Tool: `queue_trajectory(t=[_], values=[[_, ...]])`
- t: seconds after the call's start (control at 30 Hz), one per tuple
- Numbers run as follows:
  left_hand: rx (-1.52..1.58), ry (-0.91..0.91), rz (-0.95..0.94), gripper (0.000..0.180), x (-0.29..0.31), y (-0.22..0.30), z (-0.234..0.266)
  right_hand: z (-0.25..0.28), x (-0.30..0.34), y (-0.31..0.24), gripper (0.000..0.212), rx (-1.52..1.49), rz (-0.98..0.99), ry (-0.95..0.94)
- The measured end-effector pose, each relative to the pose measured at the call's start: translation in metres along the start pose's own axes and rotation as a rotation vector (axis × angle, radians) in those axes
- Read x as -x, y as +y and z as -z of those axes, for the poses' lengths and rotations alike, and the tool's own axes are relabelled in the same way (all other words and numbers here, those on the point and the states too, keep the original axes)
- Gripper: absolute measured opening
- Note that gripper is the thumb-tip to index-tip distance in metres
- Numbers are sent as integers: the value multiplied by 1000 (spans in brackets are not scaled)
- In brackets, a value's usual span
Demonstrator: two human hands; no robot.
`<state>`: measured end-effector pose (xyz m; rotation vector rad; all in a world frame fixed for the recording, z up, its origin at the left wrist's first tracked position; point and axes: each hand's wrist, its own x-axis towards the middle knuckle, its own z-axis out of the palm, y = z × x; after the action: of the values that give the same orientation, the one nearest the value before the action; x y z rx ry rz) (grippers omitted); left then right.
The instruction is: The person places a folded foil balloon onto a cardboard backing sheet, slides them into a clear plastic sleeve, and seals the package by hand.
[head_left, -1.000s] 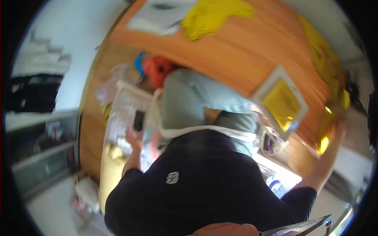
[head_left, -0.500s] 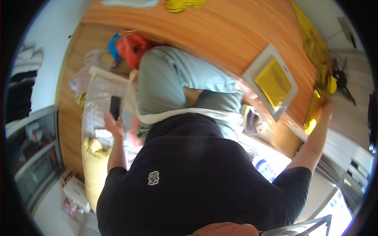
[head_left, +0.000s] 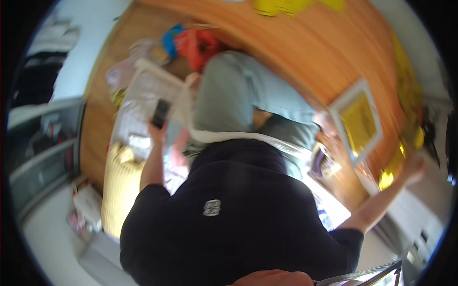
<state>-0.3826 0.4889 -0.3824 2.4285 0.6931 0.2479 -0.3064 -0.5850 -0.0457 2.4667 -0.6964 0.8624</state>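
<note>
My left hand is at the left, its fingers smeared by motion around the lower end of a dark phone-like slab. The slab is tilted above a bed-like surface with white patterned cloth. Far to the right, my right hand is held out past the desk edge, blurred, with its fingers hard to make out. Shiny yellow plastic lies just left of it, apparently apart from the hand. On the desk's right part rests a white frame around a yellow sheet.
An orange wooden desk spans the top, with yellow pieces at its far edge. A red bag and a blue item are on the floor. A yellow cushion lies at left; a shoe sits under the desk.
The whole view has shifted. My left hand has come onto the dark slab, which is now tilted. My right hand has moved right, away from the shiny yellow plastic.
</note>
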Motion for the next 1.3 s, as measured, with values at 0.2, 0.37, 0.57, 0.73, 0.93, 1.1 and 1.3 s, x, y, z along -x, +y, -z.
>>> queue_trajectory(t=[0.2, 0.37, 0.57, 0.73, 0.93, 1.1, 1.3], values=[[-324, 53, 48, 108, 5, 40, -9, 89, 45, -95, 35, -646, -241, -173], [-435, 62, 155, 108, 4, 69, -26, 100, 104, -142, 40, -901, -98, -349], [51, -25, 173, 109, 10, 36, -28, 157, 133, -235, 32, -759, 52, -488], [127, 22, 176, 87, 16, 29, -28, 154, 119, -243, 34, -691, 146, -567], [302, 431, 346, 65, -15, 10, -19, 165, 90, -272, 44, -770, 331, -423], [767, 608, 618, 58, -40, 19, 0, 187, 98, -280, 46, -802, 476, -360], [777, 643, 635, 59, -34, 11, -3, 191, 117, -283, 45, -792, 493, -328]])
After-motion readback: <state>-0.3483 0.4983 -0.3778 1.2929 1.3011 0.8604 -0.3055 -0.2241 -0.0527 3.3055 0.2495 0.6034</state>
